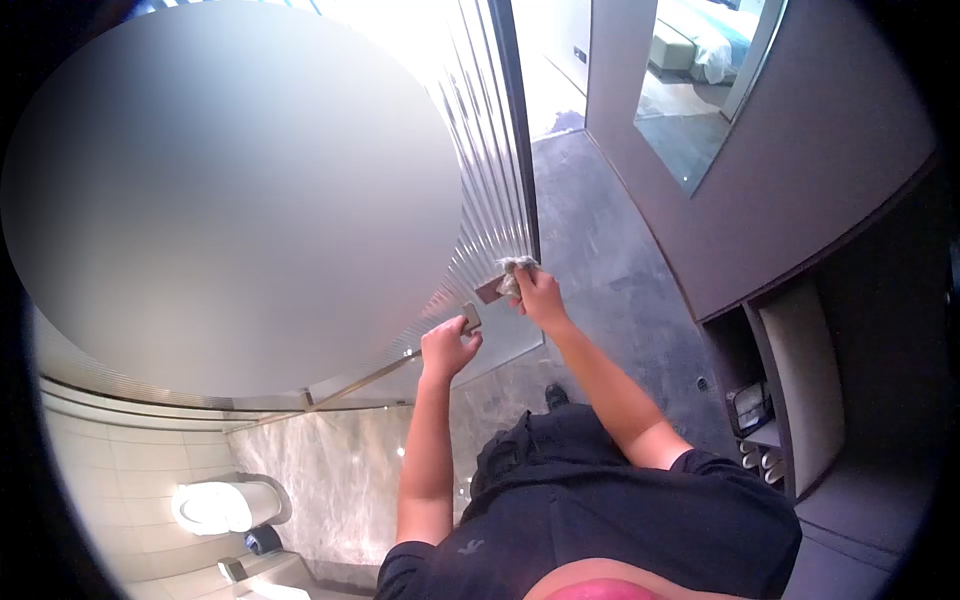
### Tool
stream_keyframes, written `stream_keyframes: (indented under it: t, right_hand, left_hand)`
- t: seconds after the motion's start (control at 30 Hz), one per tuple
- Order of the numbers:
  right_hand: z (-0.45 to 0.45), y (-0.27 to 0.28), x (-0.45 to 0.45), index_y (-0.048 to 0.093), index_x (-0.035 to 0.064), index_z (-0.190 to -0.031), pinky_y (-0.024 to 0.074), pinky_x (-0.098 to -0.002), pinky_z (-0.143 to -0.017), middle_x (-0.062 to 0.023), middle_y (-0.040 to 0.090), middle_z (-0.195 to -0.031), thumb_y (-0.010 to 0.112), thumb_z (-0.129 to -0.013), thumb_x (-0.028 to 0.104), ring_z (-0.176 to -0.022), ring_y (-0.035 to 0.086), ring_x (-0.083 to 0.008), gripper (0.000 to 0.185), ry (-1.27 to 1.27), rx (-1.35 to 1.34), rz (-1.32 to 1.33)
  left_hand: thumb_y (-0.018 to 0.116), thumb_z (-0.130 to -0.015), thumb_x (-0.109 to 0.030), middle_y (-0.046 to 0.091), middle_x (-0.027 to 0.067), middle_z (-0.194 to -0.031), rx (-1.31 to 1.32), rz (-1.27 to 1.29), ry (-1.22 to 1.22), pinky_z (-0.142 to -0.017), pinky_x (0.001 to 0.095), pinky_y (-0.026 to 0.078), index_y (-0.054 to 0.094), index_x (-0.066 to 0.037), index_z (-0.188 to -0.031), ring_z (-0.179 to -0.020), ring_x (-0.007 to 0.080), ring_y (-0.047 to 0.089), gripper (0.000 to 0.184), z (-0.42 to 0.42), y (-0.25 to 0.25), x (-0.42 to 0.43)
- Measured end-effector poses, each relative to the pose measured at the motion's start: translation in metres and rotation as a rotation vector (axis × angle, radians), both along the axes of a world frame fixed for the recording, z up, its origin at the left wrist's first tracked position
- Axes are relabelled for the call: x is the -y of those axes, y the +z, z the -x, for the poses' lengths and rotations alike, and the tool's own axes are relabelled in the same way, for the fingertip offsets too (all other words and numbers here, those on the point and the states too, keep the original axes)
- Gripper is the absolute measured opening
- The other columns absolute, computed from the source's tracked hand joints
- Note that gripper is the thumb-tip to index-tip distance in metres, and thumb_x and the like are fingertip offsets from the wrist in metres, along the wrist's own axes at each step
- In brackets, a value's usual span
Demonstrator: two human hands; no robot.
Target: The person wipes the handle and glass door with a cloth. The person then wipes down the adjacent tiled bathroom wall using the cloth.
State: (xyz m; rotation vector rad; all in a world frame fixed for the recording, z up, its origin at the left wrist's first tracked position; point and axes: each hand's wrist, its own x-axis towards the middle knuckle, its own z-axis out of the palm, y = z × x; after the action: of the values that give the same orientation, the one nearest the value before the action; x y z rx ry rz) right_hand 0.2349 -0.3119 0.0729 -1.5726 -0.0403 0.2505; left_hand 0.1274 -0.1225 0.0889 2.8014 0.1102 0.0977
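Note:
My left hand is closed around a small grey handle at the edge of a ribbed glass door. My right hand pinches a crumpled whitish cloth, pressed near the dark edge of the ribbed glass. Beside the cloth, between my hands, is a flat brownish metal plate on the door. My right fingers partly cover the cloth.
A toilet stands at lower left on a tiled side. Shelves hold several items at right. A wall mirror reflects a bed. The grey floor runs past the door. A large blurred patch hides the upper left.

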Motion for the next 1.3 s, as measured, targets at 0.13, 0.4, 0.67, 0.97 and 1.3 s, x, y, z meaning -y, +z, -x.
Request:
stream_keyframes:
  t: [0.13,0.4,0.67,0.97,1.3]
  right_hand:
    - [-0.001,-0.010,0.000,0.059,0.0063,-0.110,0.0461,-0.0292,-0.038,-0.0090,0.067,-0.075,0.047,-0.100,0.053,-0.047,0.062,-0.0178,0.050,-0.045,-0.217,-0.108]
    - [-0.005,-0.048,0.005,0.059,0.0153,-0.105,0.0470,-0.0327,-0.053,-0.0054,0.067,-0.083,0.051,-0.098,0.046,-0.061,0.060,-0.0157,0.032,-0.064,-0.581,-0.240]
    - [-0.006,-0.080,-0.003,0.060,0.0108,-0.107,0.0491,-0.0309,-0.065,-0.0016,0.065,-0.093,0.067,-0.092,0.036,-0.078,0.060,-0.0114,0.030,-0.287,-0.283,-0.167]
    - [0.045,-0.043,-0.017,0.042,0.0044,-0.130,0.0447,-0.0391,-0.098,-0.0149,0.050,-0.132,0.078,-0.082,0.018,-0.119,0.053,-0.0262,0.061,-0.327,0.230,-0.063]
    - [0.045,-0.023,0.003,0.034,0.0034,-0.147,0.0309,-0.0511,-0.111,-0.0302,0.033,-0.143,0.070,-0.077,0.013,-0.134,0.033,-0.0460,0.079,-0.089,0.564,0.291]
  left_hand:
    - [0.070,-0.076,-0.037,0.070,0.0075,-0.088,-0.010,-0.004,-0.002,-0.071,0.0426,0.053,0.066,-0.011,-0.088,-0.084,0.0294,0.068,0.029,0.002,0.002,0.001]
    - [0.068,-0.077,-0.039,0.070,0.0079,-0.085,0.023,0.036,-0.019,-0.069,0.0430,0.053,0.066,-0.012,-0.088,-0.082,0.0298,0.068,0.029,0.005,0.002,-0.001]
    - [0.069,-0.076,-0.037,0.071,0.0052,-0.087,0.002,-0.009,-0.007,-0.070,0.0419,0.053,0.066,-0.013,-0.088,-0.083,0.0276,0.069,0.028,0.002,-0.001,0.000]
    - [0.070,-0.076,-0.036,0.070,0.0082,-0.089,-0.042,-0.022,0.035,-0.070,0.0432,0.053,0.067,-0.011,-0.088,-0.084,0.0293,0.068,0.028,-0.002,0.003,0.001]
    - [0.070,-0.075,-0.035,0.070,0.0072,-0.084,0.008,-0.048,0.062,-0.067,0.0418,0.053,0.066,-0.011,-0.085,-0.080,0.0285,0.069,0.026,-0.003,0.001,0.005]
